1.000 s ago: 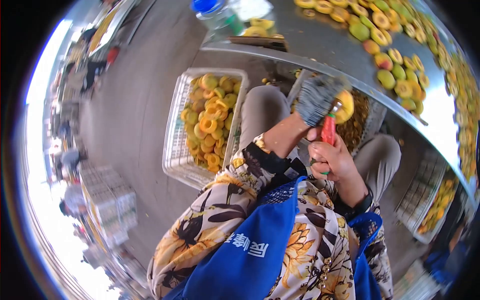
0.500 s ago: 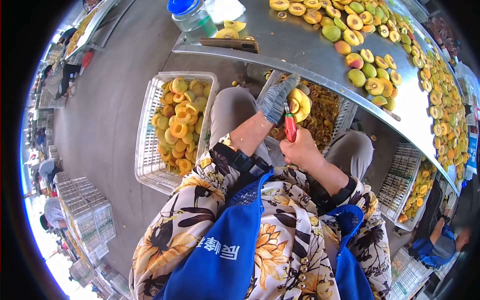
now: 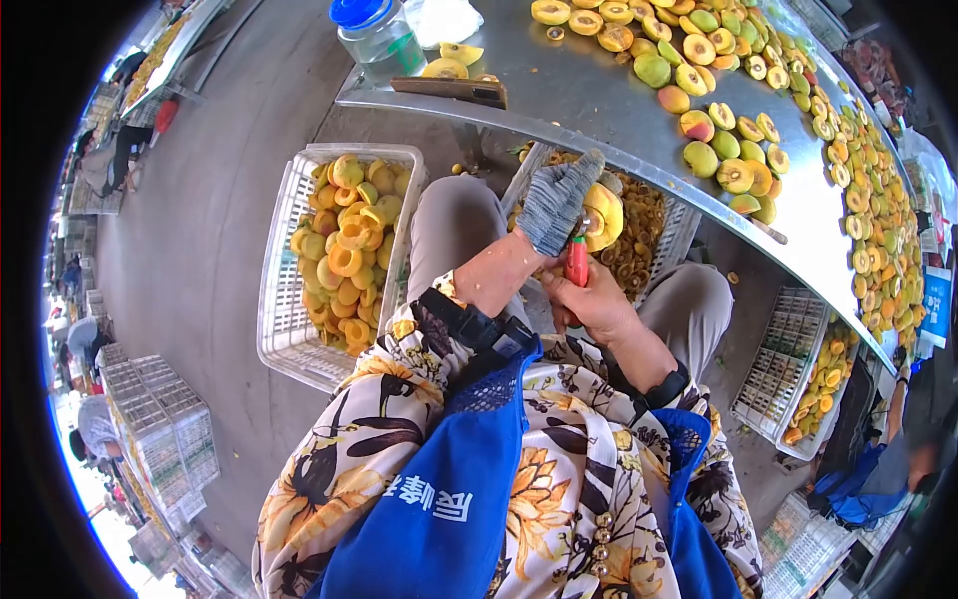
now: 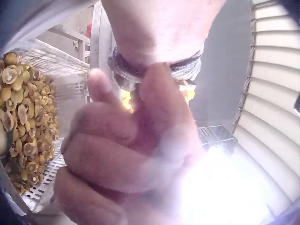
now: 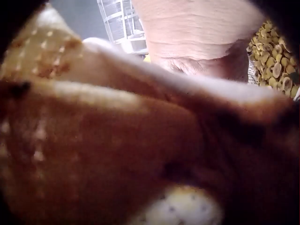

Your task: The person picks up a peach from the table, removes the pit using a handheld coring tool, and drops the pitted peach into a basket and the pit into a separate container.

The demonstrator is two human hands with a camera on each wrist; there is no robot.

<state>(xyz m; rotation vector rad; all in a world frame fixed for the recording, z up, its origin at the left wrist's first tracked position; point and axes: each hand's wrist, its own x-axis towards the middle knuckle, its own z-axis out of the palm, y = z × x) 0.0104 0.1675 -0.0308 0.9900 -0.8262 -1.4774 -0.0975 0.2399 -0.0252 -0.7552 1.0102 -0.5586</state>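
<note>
In the head view, the gloved left hand holds a yellow fruit with its cut face showing. The bare right hand grips the red handle of a small tool, whose tip is at the fruit, partly hidden. In the left wrist view, the right hand fills the middle with curled fingers; the left hand's glove cuff shows above it. A bare wrist crosses the top of the right wrist view, above a large blurred patterned surface.
A white crate of hollowed fruit stands left of the knees. Another crate, between the knees, holds small brown-yellow pieces. A metal table bears halved fruit, a blue-lidded jar and a phone-like slab. A third crate stands right.
The head view has shifted, most strongly since the earliest frame. Since the middle frame, the red handle stands more upright and shows less, and the gloved fingers have shifted around the fruit.
</note>
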